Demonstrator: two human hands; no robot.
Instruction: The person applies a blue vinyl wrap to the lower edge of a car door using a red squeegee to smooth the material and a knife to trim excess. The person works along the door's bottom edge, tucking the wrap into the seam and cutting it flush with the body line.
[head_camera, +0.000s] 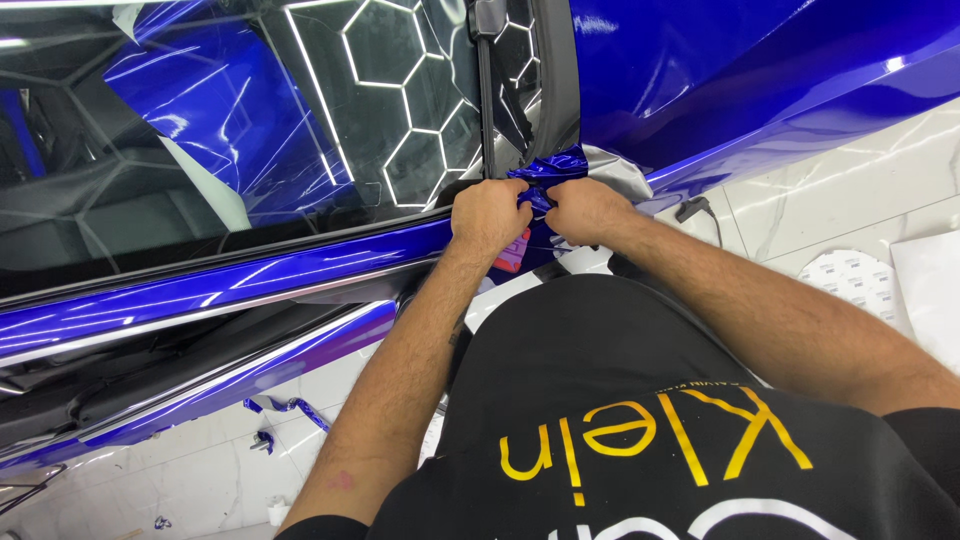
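Head view: two hands, left hand (488, 215) and right hand (585, 210), fingers pinching one blue film (548, 170).

The scene is brightly and evenly lit from overhead. Hexagonal light fixtures reflect as sharp white lines in the car window (300, 120). Glare streaks run along the glossy blue body panel (200, 290) and the white floor tiles (830, 190). Focus is sharp throughout. Wide-angle distortion bends lines near the edges.
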